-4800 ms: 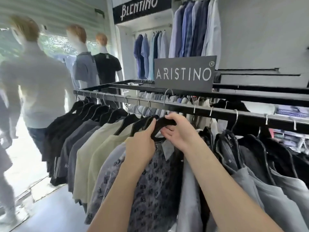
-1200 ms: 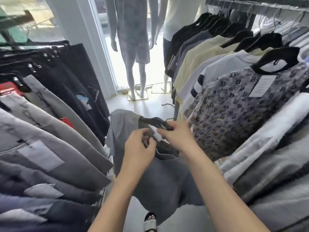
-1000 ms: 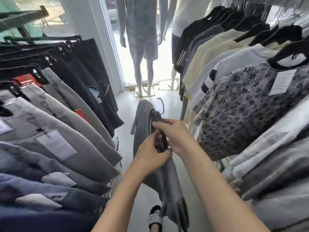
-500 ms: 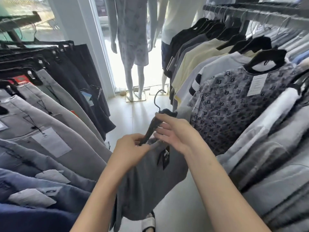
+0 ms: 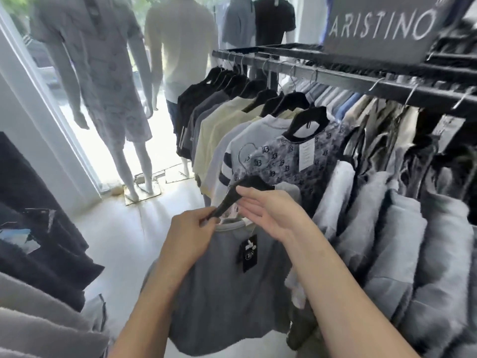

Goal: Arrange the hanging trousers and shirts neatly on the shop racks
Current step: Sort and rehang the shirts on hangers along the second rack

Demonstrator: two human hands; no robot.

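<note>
Left hand (image 5: 192, 236) pinches black hanger (image 5: 247, 184), its length slanting up toward rack (image 5: 361, 84).

Mannequins (image 5: 103, 73) (image 5: 180, 47) (image 5: 238, 19) (image 5: 273, 19) four; ARISTINO sign (image 5: 382, 29) one; hands (image 5: 191, 236) (image 5: 271, 213) two; held hanger (image 5: 249, 182) one; grey shirt (image 5: 219, 293) one; black tag (image 5: 247, 254) one.

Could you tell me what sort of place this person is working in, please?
A clothing shop, most likely: shirts hang along a rail, dressed mannequins stand beyond, and an ARISTINO sign stands above.
</note>
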